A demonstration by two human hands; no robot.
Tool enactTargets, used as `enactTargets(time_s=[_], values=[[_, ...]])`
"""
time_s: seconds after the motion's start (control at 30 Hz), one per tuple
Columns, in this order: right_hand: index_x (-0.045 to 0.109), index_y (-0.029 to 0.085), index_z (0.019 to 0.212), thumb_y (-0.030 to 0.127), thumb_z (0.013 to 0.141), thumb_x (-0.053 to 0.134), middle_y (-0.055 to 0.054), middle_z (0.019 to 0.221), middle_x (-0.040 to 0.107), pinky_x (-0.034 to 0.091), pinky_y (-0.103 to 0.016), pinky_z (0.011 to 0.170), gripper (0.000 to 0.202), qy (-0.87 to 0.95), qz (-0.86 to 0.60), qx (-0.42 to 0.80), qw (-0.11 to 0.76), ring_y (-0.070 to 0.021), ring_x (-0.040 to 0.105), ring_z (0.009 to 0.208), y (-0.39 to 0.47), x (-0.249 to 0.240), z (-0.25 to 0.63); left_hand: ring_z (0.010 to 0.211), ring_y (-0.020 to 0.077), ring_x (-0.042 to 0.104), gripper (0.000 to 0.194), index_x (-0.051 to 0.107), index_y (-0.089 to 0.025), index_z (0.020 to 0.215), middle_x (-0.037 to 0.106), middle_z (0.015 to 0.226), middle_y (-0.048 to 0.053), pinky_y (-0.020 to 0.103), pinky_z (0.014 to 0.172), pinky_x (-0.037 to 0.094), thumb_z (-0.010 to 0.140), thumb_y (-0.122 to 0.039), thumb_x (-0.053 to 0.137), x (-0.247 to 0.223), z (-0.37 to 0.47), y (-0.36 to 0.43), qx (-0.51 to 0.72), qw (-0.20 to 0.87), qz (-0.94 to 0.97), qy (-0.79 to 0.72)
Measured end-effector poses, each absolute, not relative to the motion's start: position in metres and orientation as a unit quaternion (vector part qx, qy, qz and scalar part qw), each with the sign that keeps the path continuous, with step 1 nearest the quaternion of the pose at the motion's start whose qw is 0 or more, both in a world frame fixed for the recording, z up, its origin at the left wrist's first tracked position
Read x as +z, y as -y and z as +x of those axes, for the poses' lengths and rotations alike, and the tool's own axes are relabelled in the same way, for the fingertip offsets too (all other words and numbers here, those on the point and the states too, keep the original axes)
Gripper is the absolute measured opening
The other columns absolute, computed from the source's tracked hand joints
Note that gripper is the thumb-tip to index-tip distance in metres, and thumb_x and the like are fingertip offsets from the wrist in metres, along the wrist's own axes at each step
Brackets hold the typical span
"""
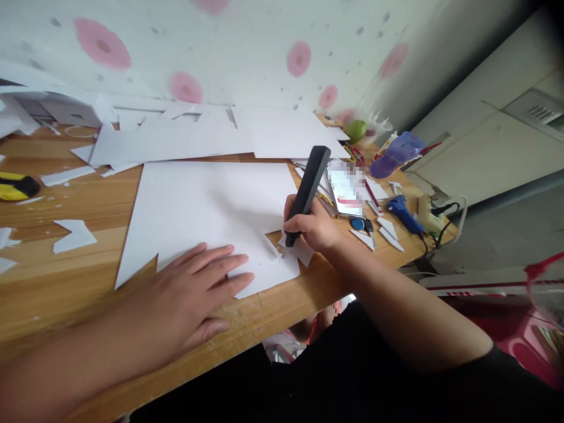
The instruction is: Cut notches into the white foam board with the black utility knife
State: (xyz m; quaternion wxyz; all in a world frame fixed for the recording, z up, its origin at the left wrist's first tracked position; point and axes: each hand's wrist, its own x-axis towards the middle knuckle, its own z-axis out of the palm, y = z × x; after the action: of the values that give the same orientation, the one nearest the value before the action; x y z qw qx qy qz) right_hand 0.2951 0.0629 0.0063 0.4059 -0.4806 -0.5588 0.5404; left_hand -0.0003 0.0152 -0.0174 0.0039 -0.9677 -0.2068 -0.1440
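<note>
A large white board (211,200) lies on the wooden table, with notches along its near edge and a cut-out near its right edge. My left hand (194,294) rests flat on the board's near part, fingers spread, holding nothing. My right hand (315,226) is closed around a thick black stick-shaped tool (311,179), which tilts up and to the right. The tool's lower end is at the cut-out, and what tip it has is too small to make out. Small white scraps (305,254) lie beneath my right hand.
Larger white sheets (282,132) lie at the back against the wall. White offcuts (74,235) and a yellow-black tool (17,187) are at left. A phone (346,188), a blue glue gun (404,214), a purple bottle (399,154) and a power strip (429,214) crowd the right.
</note>
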Motion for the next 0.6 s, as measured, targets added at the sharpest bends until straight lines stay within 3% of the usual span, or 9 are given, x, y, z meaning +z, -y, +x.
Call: enactTargets(time_s=[0.13,0.3,0.6], values=[[0.058,0.022,0.059,0.022,0.059,0.072,0.003,0.057,0.052,0.040,-0.028,0.048,0.013,0.527,-0.499,0.560,0.400,-0.0149,0.050,0.059,-0.0616,0.0092,0.2873,0.139,0.0273,0.057,0.050,0.058,-0.035,0.147,0.065,0.150,-0.001,0.041,0.122,0.038,0.098,-0.042,0.064,-0.0153,-0.0017,-0.0139,-0.140,0.000,-0.968,0.207],[0.059,0.022,0.059,0.021,0.058,0.073,0.004,0.055,0.053,0.039,-0.028,0.049,0.014,0.506,-0.505,0.573,0.401,-0.0141,0.050,0.057,-0.0633,0.0120,0.2861,0.135,0.0253,0.059,0.040,0.062,-0.034,0.142,0.069,0.145,-0.002,0.038,0.119,0.041,0.104,-0.042,0.052,-0.0105,0.0004,-0.0115,-0.163,0.018,-0.962,0.216],[0.059,0.022,0.059,0.023,0.057,0.073,0.004,0.054,0.053,0.040,-0.028,0.048,0.014,0.520,-0.519,0.551,0.395,-0.0137,0.049,0.053,-0.0629,0.0116,0.2838,0.135,0.0242,0.059,0.037,0.065,-0.034,0.138,0.070,0.143,-0.003,0.036,0.119,0.037,0.105,-0.040,0.051,-0.0131,0.0025,-0.0122,-0.183,0.011,-0.959,0.217]])
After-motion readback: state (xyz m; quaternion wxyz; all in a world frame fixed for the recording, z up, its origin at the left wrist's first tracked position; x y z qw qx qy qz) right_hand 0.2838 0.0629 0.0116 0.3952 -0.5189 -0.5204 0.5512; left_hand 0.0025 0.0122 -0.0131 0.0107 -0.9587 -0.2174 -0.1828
